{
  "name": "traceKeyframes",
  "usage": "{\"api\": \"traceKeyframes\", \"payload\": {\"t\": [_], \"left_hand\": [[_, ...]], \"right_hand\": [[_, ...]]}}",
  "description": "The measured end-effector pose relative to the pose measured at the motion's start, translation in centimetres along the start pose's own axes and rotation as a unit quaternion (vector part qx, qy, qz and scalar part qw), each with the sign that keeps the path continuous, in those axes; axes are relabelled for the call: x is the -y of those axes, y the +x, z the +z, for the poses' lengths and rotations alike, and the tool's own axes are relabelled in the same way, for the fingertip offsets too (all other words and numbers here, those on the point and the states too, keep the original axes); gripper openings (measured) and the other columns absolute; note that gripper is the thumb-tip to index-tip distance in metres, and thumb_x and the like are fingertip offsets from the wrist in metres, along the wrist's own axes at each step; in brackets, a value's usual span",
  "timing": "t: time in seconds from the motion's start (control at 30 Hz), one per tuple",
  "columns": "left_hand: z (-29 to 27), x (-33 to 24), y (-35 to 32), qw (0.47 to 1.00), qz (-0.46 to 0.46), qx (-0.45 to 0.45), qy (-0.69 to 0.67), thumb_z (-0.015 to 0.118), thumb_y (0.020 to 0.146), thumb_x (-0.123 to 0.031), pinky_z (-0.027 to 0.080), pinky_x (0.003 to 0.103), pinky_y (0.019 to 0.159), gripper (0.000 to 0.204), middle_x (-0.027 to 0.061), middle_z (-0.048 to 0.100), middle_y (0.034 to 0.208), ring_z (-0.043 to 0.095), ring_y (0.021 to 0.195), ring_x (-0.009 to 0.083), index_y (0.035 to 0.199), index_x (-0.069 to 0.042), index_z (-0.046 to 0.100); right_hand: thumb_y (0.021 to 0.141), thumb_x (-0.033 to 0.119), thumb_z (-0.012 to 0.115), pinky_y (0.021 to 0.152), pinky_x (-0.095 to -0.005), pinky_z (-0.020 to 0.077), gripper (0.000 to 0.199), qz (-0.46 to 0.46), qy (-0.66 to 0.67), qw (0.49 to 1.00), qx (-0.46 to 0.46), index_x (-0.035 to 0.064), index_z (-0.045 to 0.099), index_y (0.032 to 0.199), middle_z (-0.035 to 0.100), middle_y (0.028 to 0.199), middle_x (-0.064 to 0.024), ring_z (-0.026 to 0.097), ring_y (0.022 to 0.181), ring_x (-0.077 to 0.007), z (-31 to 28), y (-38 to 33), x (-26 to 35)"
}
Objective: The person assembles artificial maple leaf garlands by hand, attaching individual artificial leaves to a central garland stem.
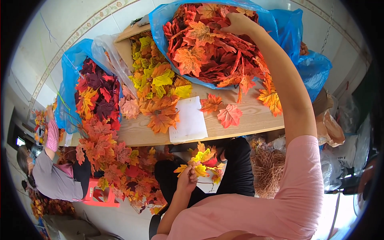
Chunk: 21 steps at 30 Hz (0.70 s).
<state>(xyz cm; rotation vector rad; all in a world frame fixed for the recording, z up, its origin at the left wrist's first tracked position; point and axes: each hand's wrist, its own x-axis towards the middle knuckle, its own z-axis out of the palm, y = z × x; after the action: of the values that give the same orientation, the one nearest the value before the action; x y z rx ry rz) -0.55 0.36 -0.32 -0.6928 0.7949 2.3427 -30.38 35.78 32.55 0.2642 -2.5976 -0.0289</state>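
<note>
My left hand (186, 181) is closed around the stem of an artificial maple leaf spray (202, 158) with yellow, orange and red leaves, above my lap. At the far side of the table (240, 122), my right hand (240, 24) reaches into a blue plastic bag (158, 24) heaped with red-orange artificial maple leaves (218, 54). Its thumb and forefinger look apart, touching the pile, with the other fingers partly hidden. Loose on the table lie an orange leaf (211, 103) and a pinkish-red leaf (229, 116), beside a white paper pad (188, 119).
Yellow-green leaves (154, 74) spill from a cardboard box (125, 49). Another blue bag (67, 96) holds dark red leaves. Finished-looking orange sprays (120, 160) hang over the table's left edge. A co-worker (58, 180) sits at left near a red stool (98, 194). Brown stems (269, 172) lie at right.
</note>
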Motion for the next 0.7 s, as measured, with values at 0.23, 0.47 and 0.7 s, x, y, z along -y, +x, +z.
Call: {"api": "traceKeyframes", "payload": {"t": [0.23,0.47,0.7], "left_hand": [[0.1,0.1,0.0,1.000,0.002,0.008,0.004,0.047,0.089,-0.018,0.026,0.018,0.039,0.013,-0.0036,0.045,0.061,0.034,0.042,0.0046,0.087,-0.006,0.050],[0.0,-0.1,-0.2,1.000,0.008,0.003,0.002,0.048,0.089,-0.018,0.027,0.018,0.039,0.013,-0.0037,0.045,0.061,0.035,0.042,0.0043,0.087,-0.006,0.050],[-0.6,0.0,0.2,1.000,-0.003,-0.007,-0.011,0.047,0.089,-0.018,0.027,0.017,0.039,0.012,-0.0039,0.045,0.061,0.035,0.042,0.0044,0.086,-0.006,0.050]], "right_hand": [[0.061,0.052,0.068,0.083,-0.0412,0.0478,0.068,0.131,-0.004,0.991,0.033,-0.0014,0.058,0.103,0.056,0.108,-0.0246,0.057,0.099,-0.0329,0.0,1.0,3.4],[0.076,0.036,0.064,0.074,-0.0441,0.0495,0.045,0.211,-0.047,0.976,-0.011,0.0026,0.057,0.105,0.064,0.097,-0.0137,0.061,0.090,-0.0290,-1.5,1.8,1.5],[0.066,0.022,0.058,0.071,-0.0426,0.0487,0.031,0.184,0.105,0.965,-0.153,-0.0019,0.064,0.085,0.062,0.085,-0.0249,0.060,0.080,-0.0396,-4.2,1.3,-1.1]]}}
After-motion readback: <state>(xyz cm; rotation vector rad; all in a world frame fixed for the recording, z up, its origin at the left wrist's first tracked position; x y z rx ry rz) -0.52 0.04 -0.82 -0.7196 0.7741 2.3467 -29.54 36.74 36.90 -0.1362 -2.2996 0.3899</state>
